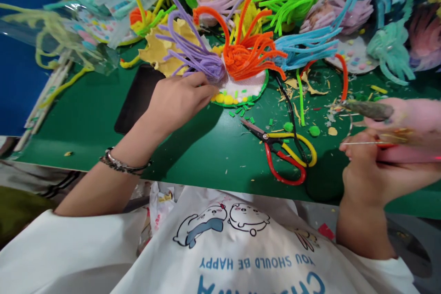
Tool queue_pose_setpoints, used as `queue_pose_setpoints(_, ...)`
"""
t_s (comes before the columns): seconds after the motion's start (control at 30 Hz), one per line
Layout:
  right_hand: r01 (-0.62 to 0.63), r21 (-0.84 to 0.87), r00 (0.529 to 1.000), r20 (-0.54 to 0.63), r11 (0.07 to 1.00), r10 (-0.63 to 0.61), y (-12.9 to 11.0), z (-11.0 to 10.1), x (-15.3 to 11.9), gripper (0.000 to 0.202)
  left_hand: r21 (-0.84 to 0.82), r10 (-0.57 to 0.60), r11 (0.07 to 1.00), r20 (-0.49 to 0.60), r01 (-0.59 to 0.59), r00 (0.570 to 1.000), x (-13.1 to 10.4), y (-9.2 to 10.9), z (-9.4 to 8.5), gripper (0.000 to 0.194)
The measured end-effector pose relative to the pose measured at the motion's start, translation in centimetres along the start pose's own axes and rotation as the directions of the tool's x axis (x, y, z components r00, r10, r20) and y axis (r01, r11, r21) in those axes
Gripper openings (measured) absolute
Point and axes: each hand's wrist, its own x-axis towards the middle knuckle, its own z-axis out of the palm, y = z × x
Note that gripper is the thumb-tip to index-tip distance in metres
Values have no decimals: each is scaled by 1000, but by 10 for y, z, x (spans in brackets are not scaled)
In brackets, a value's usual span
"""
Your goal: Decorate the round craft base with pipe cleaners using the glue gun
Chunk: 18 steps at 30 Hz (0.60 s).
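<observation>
My left hand (179, 103) is closed at the edge of a purple pipe-cleaner bundle (211, 65), its fingertips partly hidden against it. The purple bundle sits at the left of a white round base (243, 88) with a green rim and small yellow and green pieces along its front. An orange pipe-cleaner bundle (241, 57) stands on the same base, and a blue pipe-cleaner bundle (305, 48) lies against its right side. At the right, my right hand (365, 170) grips a pink hot glue gun (409, 121), whose dirty nozzle points left, apart from the base.
Scissors (268, 137) with red and yellow handles lie blades left on the green table (193, 156). A black cord (291, 108) runs over them. Green pompoms (314, 131) and scraps are scattered nearby. A dark phone-like slab (136, 98) lies under my left wrist; pipe-cleaner tassels crowd the back.
</observation>
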Motion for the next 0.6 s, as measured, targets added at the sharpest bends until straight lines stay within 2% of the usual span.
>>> queue_pose_setpoints(0.1,47,17,998,-31,999,-46,6,-1,-2,39,-9,39,999,-29,-39,999,1,-1,6,42)
queue_pose_setpoints(0.3,7,-13,999,-53,1000,-8,4,-1,-2,38,-53,58,997,-87,-63,995,2,-3,10,39)
queue_pose_setpoints(0.47,-13,6,998,-62,1000,13,2,1,-1,36,-177,-7,983,-254,-40,967,-5,-2,0,32)
queue_pose_setpoints(0.6,-10,21,999,-52,1000,11,1,3,-2,34,-247,-19,966,-355,-74,935,-12,-1,0,16)
